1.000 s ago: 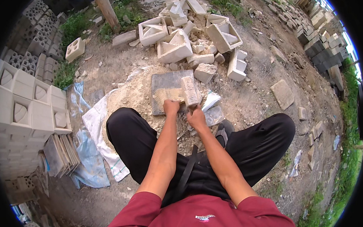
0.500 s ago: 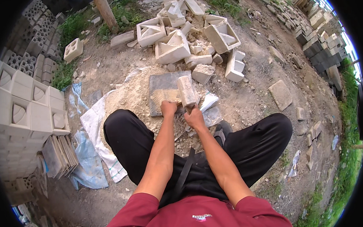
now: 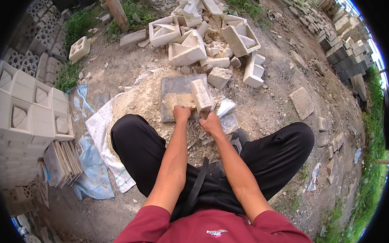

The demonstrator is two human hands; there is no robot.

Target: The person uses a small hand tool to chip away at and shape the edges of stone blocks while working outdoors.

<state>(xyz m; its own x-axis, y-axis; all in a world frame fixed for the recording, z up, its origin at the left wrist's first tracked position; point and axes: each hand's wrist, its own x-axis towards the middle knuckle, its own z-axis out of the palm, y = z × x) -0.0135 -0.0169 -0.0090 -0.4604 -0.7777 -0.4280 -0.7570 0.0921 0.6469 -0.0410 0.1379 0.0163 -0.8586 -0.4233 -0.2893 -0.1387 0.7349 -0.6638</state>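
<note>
My right hand (image 3: 211,122) is closed round the short handle of a mallet (image 3: 201,94) with a pale, dusty, block-shaped head. Beside it, my left hand (image 3: 181,114) is closed at the near part of a flat dark grey slab (image 3: 169,86). What the left fingers hold is hidden, though a tan, dusty area on the slab lies just beyond them. The mallet head covers the slab's right side. Pale crumbled rubble (image 3: 133,100) is heaped against the slab's left edge, partly on a white sack (image 3: 101,120).
Broken cream blocks (image 3: 187,51) are piled beyond the slab. Stacked cream blocks (image 3: 26,101) stand at the left, with leaning thin slabs (image 3: 65,162) and a blue plastic sheet (image 3: 93,172) nearby. A flat stone (image 3: 301,103) lies on the ground to the right.
The whole view has shifted slightly. Both hands keep nearly the same place and grip, and the mallet still rests over the slab's right side.
</note>
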